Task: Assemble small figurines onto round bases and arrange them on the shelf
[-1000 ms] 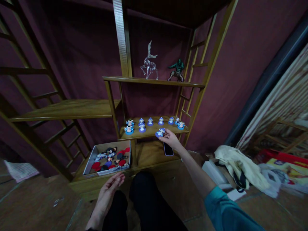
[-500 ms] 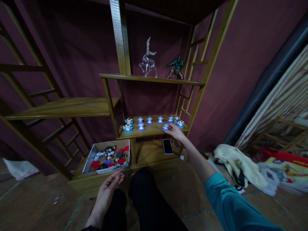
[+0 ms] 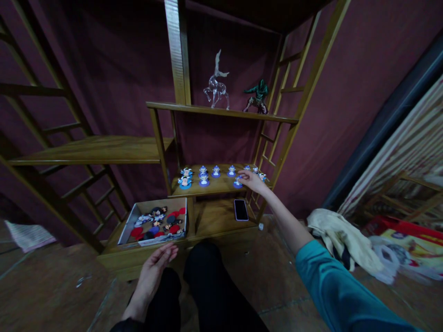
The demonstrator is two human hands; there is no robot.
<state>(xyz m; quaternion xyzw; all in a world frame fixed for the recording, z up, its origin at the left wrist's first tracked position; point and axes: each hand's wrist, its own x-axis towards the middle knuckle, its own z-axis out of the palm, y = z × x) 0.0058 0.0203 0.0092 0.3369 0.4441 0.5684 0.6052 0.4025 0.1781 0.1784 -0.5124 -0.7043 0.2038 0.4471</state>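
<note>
My right hand [image 3: 252, 180] reaches over the middle shelf, fingers stretched just above and beside a small figurine on a round purple base [image 3: 237, 182]; whether they still touch it is hard to see. Behind it stand similar white-and-purple figurines, such as one at the back [image 3: 231, 170], and the hand partly hides those at the right end. At the left end sits a figurine on a blue base [image 3: 184, 182]. My left hand [image 3: 157, 263] hovers empty above my lap, fingers loosely extended, near a cardboard box [image 3: 128, 227] of loose figurines and red, black and purple discs.
A phone [image 3: 241, 210] lies on the lower shelf. On the upper shelf stand a clear glass deer [image 3: 217, 85] and a dark green crouching figure [image 3: 258, 97]. Pale cloth [image 3: 346, 235] and plastic bags [image 3: 385, 263] lie on the floor at right.
My right hand has lifted slightly off the front figurine, its fingers straightening, and the figurine stays on the shelf. The view has shifted a little. My left hand is nearly still.
</note>
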